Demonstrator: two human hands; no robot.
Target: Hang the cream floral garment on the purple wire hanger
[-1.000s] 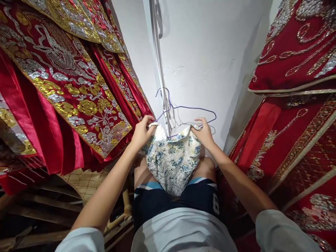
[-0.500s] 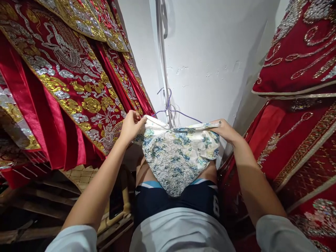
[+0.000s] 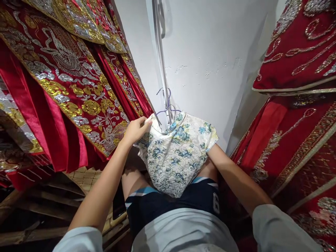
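A short-sleeved floral top (image 3: 175, 157), white with blue, green and yellow flowers, hangs in front of my lap on a purple wire hanger (image 3: 168, 101). My left hand (image 3: 138, 130) is closed on its left shoulder near the neckline, thumb on top of the cloth. On the other side, my right forearm (image 3: 223, 162) runs into the short sleeve (image 3: 212, 137). The right hand itself is covered by the fabric, so its fingers do not show. Only the hook and upper part of the hanger stick out above the collar.
Red costumes with gold and silver sequins (image 3: 91, 101) hang at the left. More beaded red cloth (image 3: 301, 59) is close on the right. A white wall (image 3: 207, 45) with a narrow vertical strip (image 3: 159, 45) stands ahead. Bamboo furniture (image 3: 115, 224) is low at the left.
The top's right shoulder has been spread out over the hanger, and my right hand has gone from its edge to inside the sleeve. My left hand has shifted slightly right, still holding the cloth.
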